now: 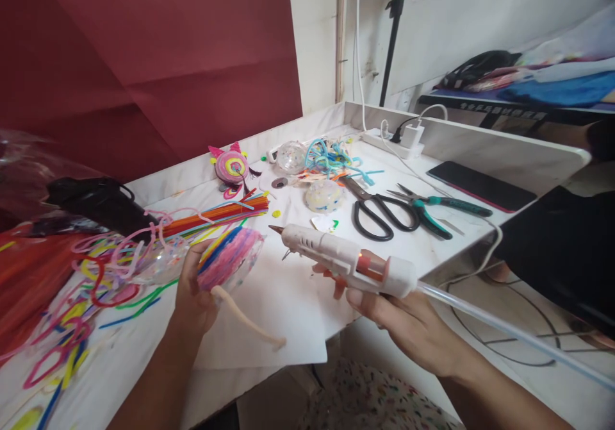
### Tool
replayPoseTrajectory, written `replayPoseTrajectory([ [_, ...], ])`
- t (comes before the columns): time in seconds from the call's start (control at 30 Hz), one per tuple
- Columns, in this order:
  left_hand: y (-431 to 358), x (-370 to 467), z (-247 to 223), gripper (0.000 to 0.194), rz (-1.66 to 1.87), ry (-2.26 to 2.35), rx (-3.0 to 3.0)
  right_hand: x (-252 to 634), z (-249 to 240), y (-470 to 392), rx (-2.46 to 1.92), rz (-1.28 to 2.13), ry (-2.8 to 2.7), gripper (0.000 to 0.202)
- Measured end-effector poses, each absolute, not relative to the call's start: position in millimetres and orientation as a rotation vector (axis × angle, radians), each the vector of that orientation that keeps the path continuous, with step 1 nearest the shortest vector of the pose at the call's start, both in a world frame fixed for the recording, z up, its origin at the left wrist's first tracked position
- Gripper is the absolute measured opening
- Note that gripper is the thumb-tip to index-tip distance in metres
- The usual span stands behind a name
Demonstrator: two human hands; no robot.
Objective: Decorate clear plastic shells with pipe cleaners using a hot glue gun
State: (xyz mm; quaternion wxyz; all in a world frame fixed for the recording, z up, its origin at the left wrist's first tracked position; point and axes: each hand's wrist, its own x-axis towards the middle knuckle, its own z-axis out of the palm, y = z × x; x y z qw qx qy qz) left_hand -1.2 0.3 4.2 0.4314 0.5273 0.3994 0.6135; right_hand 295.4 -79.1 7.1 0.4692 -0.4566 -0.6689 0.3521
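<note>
My left hand (196, 292) is closed around a clear plastic half-ball (233, 257) wrapped in bands of pink, blue and yellow pipe cleaner. A loose peach pipe cleaner (250, 320) trails from it over the white paper sheet (288, 327). In my right hand (401, 318) is a white hot glue gun (336, 254), its nozzle aimed left toward the half-ball but apart from it. A long clear glue stick (485, 318) sticks out of the gun's back end. Some of the right fingers are hidden behind the gun.
Black-handled scissors (379, 209), green-handled pliers (435, 206) and a dark phone (480, 185) lie on the right. A clear dome (323, 196) and a pink pipe-cleaner figure (233, 166) stand farther back. Orange pipe cleaners (216, 214) and tangled ones lie left. A power strip (396, 141) sits near the corner.
</note>
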Motion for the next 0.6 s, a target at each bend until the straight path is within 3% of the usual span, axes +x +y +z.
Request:
replayPoseTrajectory([
  [0.1,2,-2,8,0.082,1.555,1.044,1.241,303,10,-77,-1.178,0.842,-1.646,0.029],
  [0.37,4,-5,5,0.067,1.528,1.133,1.128,357,15,-51,-1.390,0.353,-1.643,0.018],
  [0.6,9,-6,5,0.050,1.571,1.173,1.068,378,-6,-5,-1.952,-0.023,-1.808,0.027],
])
